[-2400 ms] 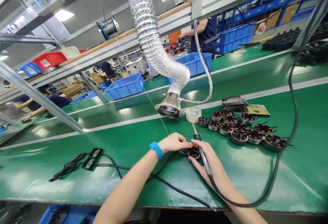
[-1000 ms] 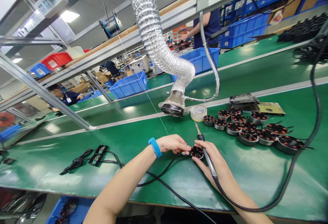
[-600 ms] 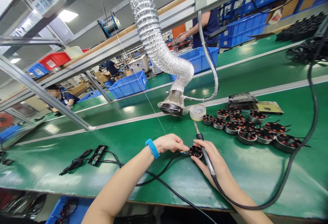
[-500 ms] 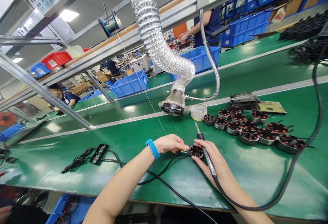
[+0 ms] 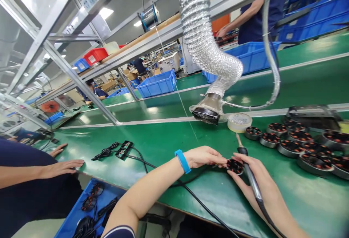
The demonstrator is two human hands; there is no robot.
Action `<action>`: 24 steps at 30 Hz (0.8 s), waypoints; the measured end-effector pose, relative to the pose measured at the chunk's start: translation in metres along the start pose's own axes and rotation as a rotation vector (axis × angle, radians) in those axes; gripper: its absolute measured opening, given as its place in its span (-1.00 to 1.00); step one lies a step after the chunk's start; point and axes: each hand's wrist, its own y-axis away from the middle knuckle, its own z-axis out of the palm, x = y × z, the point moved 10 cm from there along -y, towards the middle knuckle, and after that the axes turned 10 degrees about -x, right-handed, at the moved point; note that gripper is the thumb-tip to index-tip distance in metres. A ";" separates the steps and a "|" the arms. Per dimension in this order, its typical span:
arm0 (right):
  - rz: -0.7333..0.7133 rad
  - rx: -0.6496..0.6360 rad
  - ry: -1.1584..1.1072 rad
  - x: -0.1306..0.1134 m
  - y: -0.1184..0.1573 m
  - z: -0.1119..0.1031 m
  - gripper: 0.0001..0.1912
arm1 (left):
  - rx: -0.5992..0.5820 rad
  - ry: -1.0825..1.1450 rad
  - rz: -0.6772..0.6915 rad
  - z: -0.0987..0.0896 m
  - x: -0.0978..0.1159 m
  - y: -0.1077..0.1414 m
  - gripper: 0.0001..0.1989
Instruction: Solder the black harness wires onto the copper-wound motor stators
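My left hand, with a blue wristband, is closed in a pinch at the left rim of a small round motor stator. The black cable runs to those fingertips; its thin wire ends are mostly hidden there. My right hand steadies the stator between thumb and forefinger. It also holds a soldering iron across the palm, tip pointing up and away, off the stator. Along the cable to the left lies a small black-framed circuit board.
Several motor stators stand at right, beside a round tub. A fume-extraction hood hangs over the green bench. A thin strand descends from a spool. At left, a co-worker's hand rests by the edge, above a blue bin.
The view has swung left, so the bench things appear shifted right. The co-worker at left has come further into view. Both my hands keep their hold at the stator.
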 end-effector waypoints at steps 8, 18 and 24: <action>0.002 -0.097 -0.080 -0.026 -0.007 0.001 -0.61 | -0.019 0.197 0.014 0.006 -0.013 0.006 -0.48; -0.052 -0.162 -0.163 -0.030 -0.023 0.006 -0.64 | -0.039 0.150 0.046 0.002 -0.014 0.006 -0.56; -0.049 -0.239 -0.171 -0.033 -0.029 0.014 -0.66 | -0.047 0.136 0.060 0.003 -0.014 0.009 -0.56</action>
